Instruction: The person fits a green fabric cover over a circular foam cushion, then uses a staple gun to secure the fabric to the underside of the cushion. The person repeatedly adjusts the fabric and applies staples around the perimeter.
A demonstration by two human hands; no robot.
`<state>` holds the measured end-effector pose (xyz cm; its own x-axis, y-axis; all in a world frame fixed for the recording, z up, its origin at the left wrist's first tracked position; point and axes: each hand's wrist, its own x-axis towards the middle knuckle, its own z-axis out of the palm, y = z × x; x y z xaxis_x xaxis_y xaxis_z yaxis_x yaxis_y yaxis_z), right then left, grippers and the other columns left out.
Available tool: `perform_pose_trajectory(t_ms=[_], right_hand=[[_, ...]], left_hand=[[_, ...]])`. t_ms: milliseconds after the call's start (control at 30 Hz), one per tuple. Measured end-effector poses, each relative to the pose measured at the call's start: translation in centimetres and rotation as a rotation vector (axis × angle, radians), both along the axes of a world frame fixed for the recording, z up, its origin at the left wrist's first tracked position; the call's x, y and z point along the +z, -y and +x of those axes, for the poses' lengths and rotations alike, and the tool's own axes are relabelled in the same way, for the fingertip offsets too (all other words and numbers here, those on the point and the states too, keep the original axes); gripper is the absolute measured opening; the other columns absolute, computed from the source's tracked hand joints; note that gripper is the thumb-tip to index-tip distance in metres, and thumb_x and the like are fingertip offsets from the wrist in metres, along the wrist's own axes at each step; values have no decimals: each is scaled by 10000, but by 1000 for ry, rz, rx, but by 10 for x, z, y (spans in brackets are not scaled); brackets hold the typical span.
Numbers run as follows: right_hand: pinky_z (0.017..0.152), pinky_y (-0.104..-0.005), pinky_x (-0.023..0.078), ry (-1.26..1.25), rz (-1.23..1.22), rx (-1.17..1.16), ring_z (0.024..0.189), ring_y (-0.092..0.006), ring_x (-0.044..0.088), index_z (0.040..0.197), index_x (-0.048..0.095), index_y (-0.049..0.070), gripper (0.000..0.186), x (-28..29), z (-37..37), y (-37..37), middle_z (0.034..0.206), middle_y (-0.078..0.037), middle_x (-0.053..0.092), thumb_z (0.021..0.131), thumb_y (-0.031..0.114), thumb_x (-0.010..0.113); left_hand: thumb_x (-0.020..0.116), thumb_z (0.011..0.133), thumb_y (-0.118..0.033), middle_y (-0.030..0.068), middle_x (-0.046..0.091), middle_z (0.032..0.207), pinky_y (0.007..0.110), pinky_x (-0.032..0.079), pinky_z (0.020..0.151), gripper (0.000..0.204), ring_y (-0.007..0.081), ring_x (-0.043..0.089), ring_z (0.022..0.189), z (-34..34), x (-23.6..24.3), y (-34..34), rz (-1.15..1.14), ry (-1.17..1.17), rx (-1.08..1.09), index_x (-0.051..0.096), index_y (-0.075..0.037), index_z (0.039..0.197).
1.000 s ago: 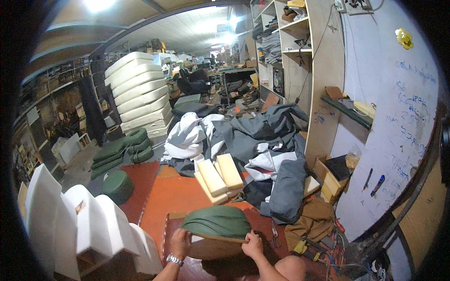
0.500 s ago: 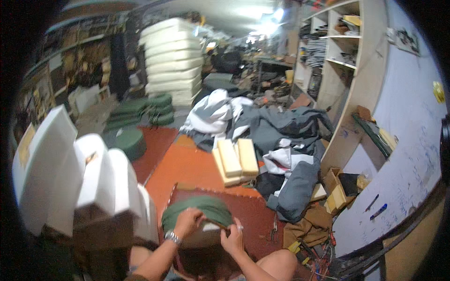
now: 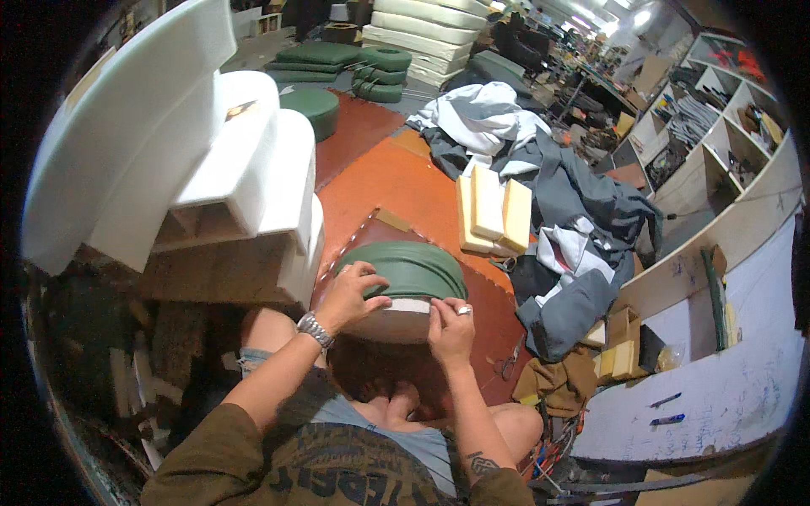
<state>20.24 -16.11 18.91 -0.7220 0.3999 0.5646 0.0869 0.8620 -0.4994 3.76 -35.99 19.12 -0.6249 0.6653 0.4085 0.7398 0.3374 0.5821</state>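
Left grip (image 3: pixel 356 297): fingers loosely spread on green cover (image 3: pixel 405 263) | Right grip (image 3: pixel 451 327): pinching its near edge | Cover: between and beyond both

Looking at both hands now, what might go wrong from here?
The green cover lies in folds near its edge, so creases might set. Between the left hand and right hand, some of the pale round piece shows bare; the cover might slip if either hand eases off. The metal tool near the right knee could catch it.
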Motion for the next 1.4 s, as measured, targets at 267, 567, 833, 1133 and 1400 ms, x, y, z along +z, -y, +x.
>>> perform_pose_trajectory(t_ms=[267, 567, 833, 1133, 1400], right_hand=[[828, -464, 550, 102, 139, -38, 960, -378, 661, 1049, 698, 29, 156, 10, -16, -21, 994, -143, 696, 903, 58, 746], [833, -475, 531, 15, 191, 143, 950, -398, 642, 1021, 618, 8, 111, 16, 24, 18, 990, -182, 674, 922, -5, 666], [750, -540, 562, 335, -135, -82, 862, -438, 709, 1128, 646, 55, 181, 3, 13, 29, 903, -228, 713, 1039, 211, 621], [910, -486, 502, 136, 65, 159, 1046, -371, 608, 1300, 689, 114, 401, -9, 34, 62, 1156, -132, 635, 933, 254, 772], [896, -456, 569, 50, 190, 213, 1026, -375, 673, 1161, 701, 24, 298, -10, 54, 33, 1113, -146, 702, 866, 0, 661]], left_hand=[[794, 894, -257, 78, 671, 1035, 450, 568, 800, 245, 313, 646, 948, 27, 0, -29, 59, -207, 11, 750, -167, 1117], [737, 898, -150, 69, 667, 1035, 437, 529, 834, 244, 300, 634, 977, 56, -4, -6, 64, -327, 13, 745, -88, 1134], [643, 879, -15, 144, 742, 1027, 464, 558, 883, 158, 353, 704, 1004, 87, -16, 15, 214, -95, 74, 735, -41, 1005], [535, 1069, -144, 260, 597, 907, 559, 454, 779, 215, 492, 579, 878, 64, -17, 10, 5, 184, 49, 596, 21, 945], [555, 1031, -68, 214, 560, 876, 516, 435, 779, 159, 441, 547, 864, 102, -21, 28, 240, -11, 48, 585, 14, 898]])
